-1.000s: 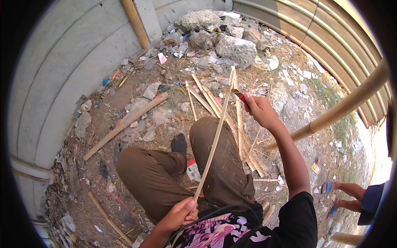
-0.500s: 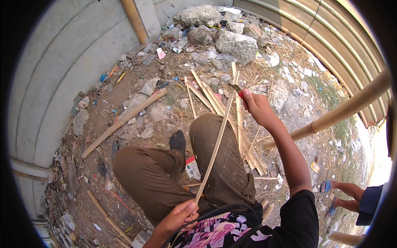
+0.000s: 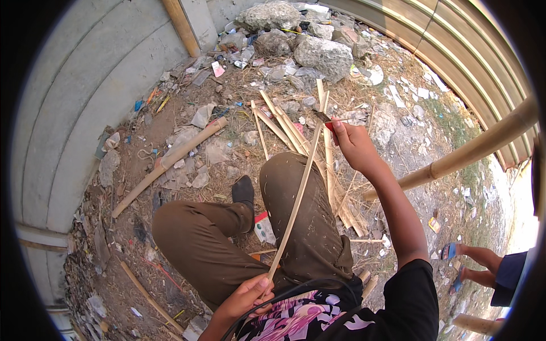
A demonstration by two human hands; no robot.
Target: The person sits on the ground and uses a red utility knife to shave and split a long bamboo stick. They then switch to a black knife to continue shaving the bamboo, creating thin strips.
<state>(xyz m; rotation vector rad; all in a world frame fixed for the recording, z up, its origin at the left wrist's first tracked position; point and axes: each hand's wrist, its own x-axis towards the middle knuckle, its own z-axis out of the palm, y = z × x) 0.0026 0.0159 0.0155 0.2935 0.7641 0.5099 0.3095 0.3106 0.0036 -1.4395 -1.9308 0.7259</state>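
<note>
A long, thin bamboo strip (image 3: 298,199) slants up from my lap across my raised knee. My left hand (image 3: 249,296) is closed round its lower end, near my shirt. Out at the strip's far end, my right hand (image 3: 354,142) grips a knife (image 3: 325,118) with a red handle and a short, dark blade. The blade lies beside the upper part of the strip; whether it touches the strip I cannot tell. Beyond my knee, several split bamboo strips (image 3: 278,122) lie in a loose pile on the ground, partly hidden by my leg.
A bamboo pole (image 3: 176,156) lies on the littered ground to the left. Another thick pole (image 3: 455,165) slants in at right. Rocks (image 3: 324,57) are heaped at the back, between a grey wall (image 3: 91,85) and a corrugated fence (image 3: 455,51). A person's sandalled feet (image 3: 453,251) show at right.
The knife blade has tilted slightly, pointing more up and left. Both hands keep their hold in nearly the same places. The view has shifted a little.
</note>
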